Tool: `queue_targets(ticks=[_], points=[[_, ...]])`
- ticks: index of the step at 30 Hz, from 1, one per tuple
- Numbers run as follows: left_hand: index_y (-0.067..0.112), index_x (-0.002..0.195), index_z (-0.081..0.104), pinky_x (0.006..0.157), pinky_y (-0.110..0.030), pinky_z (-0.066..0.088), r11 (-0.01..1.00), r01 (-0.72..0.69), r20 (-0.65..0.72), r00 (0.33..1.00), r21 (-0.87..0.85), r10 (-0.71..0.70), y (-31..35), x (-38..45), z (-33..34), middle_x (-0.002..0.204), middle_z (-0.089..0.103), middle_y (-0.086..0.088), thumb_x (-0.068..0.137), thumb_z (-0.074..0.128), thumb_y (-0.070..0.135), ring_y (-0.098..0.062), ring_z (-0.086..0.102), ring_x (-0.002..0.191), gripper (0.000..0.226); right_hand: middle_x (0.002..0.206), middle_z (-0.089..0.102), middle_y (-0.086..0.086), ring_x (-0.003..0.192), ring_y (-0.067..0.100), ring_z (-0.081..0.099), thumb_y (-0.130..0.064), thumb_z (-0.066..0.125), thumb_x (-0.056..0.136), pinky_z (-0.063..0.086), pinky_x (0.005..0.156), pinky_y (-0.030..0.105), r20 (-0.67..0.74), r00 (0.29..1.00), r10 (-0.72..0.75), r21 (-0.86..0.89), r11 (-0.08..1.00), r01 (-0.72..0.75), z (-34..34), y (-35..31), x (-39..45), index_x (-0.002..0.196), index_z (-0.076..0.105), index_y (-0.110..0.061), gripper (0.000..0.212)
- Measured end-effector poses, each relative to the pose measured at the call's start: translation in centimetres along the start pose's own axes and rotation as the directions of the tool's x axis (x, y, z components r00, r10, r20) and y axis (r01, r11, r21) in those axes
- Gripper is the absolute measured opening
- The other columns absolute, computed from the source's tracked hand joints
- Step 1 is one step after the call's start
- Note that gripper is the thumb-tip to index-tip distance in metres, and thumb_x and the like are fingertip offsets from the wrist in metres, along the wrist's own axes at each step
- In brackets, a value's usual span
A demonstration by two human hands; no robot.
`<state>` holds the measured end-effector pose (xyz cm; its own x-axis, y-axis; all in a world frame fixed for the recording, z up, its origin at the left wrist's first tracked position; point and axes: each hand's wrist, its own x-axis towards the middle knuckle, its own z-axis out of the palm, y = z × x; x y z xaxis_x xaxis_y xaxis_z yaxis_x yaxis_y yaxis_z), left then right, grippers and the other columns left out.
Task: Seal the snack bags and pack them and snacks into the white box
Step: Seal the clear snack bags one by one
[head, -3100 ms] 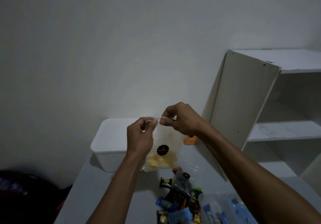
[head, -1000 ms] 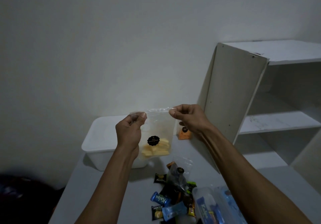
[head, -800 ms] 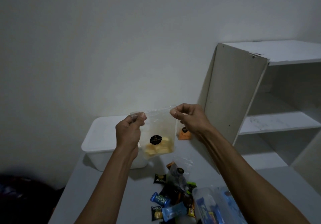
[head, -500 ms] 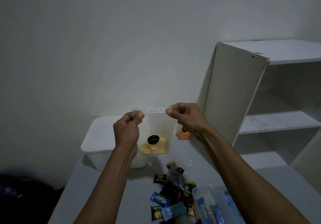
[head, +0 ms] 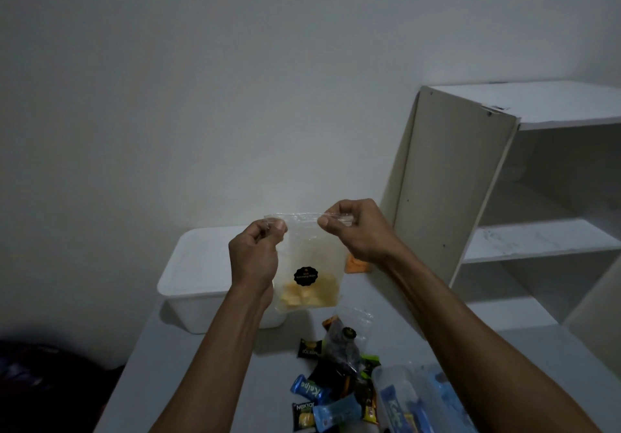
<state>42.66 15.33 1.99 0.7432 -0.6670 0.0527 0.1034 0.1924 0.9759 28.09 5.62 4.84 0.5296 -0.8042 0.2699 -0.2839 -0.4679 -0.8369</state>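
Right hand point(head: 356, 231) slid back inward along the clear zip snack bag of yellow chips point(head: 311, 264); left hand point(head: 257, 253) still pinches its corner. Another sealing pass likely; white box point(head: 188, 284) awaits.

White open shelf unit point(head: 524, 197) stands at the table's point(head: 201, 365) far right edge, against a plain wall point(head: 235, 79). Dark bundle point(head: 43, 385) lies beyond the table's left edge, blurred.

1. A pale grey surface point(head: 208, 362) carries everything.
2. A white box point(head: 198, 284) sits at its far left corner.
3. A small orange packet point(head: 357, 264) lies near the far edge.
4. Loose wrapped snacks point(head: 322, 395) and a clear snack bag point(head: 346, 342) lie toward the near edge.
5. A clear plastic container point(head: 413, 399) stands just right of them.
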Motion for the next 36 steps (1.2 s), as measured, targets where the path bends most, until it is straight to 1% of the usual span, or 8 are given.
queue_targets(ticks=[5,10,15,19,25,28,31,36], points=[[0.013,0.081,0.071,0.071,-0.023,0.045,1.000,-0.015,0.007,1.000,0.022,0.015,0.1,-0.2,0.0,0.081,0.068,0.002,0.089,0.068,0.012,-0.007,0.059,0.073,0.008,0.083,0.070,-0.011,0.052,-0.014,0.055,-0.039,0.071,0.087,0.038,0.050,0.012,0.120,0.993,-0.012,-0.100,0.995,0.024,-0.7,-1.0,-0.2,0.087,0.075,-0.018,0.021],[0.017,0.080,0.072,0.073,-0.027,0.045,0.998,0.000,0.087,0.996,0.060,-0.005,0.1,-0.3,-0.2,0.085,0.069,0.001,0.088,0.069,0.022,-0.010,0.059,0.077,0.010,0.073,0.064,-0.012,0.049,-0.016,0.054,-0.029,0.068,0.092,0.036,0.050,0.016,0.080,0.995,-0.056,-0.178,0.982,0.070,-0.6,-1.6,0.1,0.082,0.070,-0.017,0.016],[0.018,0.074,0.070,0.074,-0.025,0.044,0.998,-0.024,0.060,0.998,0.057,0.021,0.5,-0.2,-0.3,0.082,0.070,0.002,0.089,0.069,0.019,-0.010,0.060,0.079,0.015,0.077,0.069,-0.009,0.059,-0.011,0.059,-0.037,0.067,0.091,0.042,0.055,0.019,0.128,0.991,-0.042,-0.169,0.984,0.064,-0.6,-1.5,0.1,0.084,0.072,-0.020,0.020],[0.015,0.075,0.070,0.074,-0.023,0.045,0.995,-0.050,0.085,0.995,0.084,0.043,0.4,0.0,-0.4,0.077,0.069,0.004,0.089,0.068,0.015,-0.010,0.061,0.079,0.014,0.083,0.076,-0.005,0.081,0.007,0.070,-0.047,0.059,0.094,0.057,0.078,0.029,0.202,0.979,-0.005,-0.102,0.994,0.026,-1.2,-2.2,0.7,0.076,0.075,-0.023,0.034],[0.014,0.078,0.071,0.075,-0.021,0.047,0.992,-0.075,0.167,0.984,0.099,0.058,0.0,-0.1,-0.1,0.073,0.068,0.005,0.090,0.067,0.011,-0.002,0.060,0.072,0.013,0.073,0.073,-0.005,0.067,0.004,0.064,-0.031,0.069,0.091,0.055,0.072,0.027,0.321,0.947,0.002,-0.203,0.977,0.067,-1.7,-2.4,1.4,0.081,0.076,-0.014,0.021],[0.016,0.087,0.071,0.074,-0.019,0.047,0.991,-0.076,0.132,0.989,0.111,0.061,-0.1,-0.3,0.2,0.085,0.070,0.004,0.088,0.070,0.018,-0.006,0.061,0.081,0.002,0.067,0.069,-0.005,0.060,0.002,0.057,-0.030,0.069,0.091,0.051,0.064,0.025,0.295,0.956,0.010,-0.192,0.980,0.050,-1.4,-2.2,1.2,0.076,0.073,-0.014,0.022],[0.024,0.099,0.063,0.079,-0.026,0.048,0.974,-0.096,-0.039,0.994,0.204,0.106,-0.2,-0.6,0.7,0.104,0.064,0.007,0.080,0.075,0.043,-0.013,0.057,0.096,0.029,0.065,0.067,-0.007,0.059,0.003,0.057,-0.030,0.068,0.091,0.050,0.062,0.025,0.194,0.981,0.017,-0.160,0.987,0.014,-0.5,-1.8,0.9,0.072,0.070,-0.017,0.023],[0.025,0.065,0.069,0.083,-0.042,0.054,0.933,-0.107,-0.035,0.991,0.343,0.126,0.2,-1.0,1.4,0.079,0.067,0.016,0.081,0.071,0.046,-0.026,0.068,0.079,0.026,0.069,0.069,-0.004,0.062,0.005,0.061,-0.027,0.069,0.091,0.051,0.063,0.025,0.136,0.989,0.054,-0.043,0.998,-0.049,0.8,-1.7,0.3,0.074,0.072,-0.015,0.021]])
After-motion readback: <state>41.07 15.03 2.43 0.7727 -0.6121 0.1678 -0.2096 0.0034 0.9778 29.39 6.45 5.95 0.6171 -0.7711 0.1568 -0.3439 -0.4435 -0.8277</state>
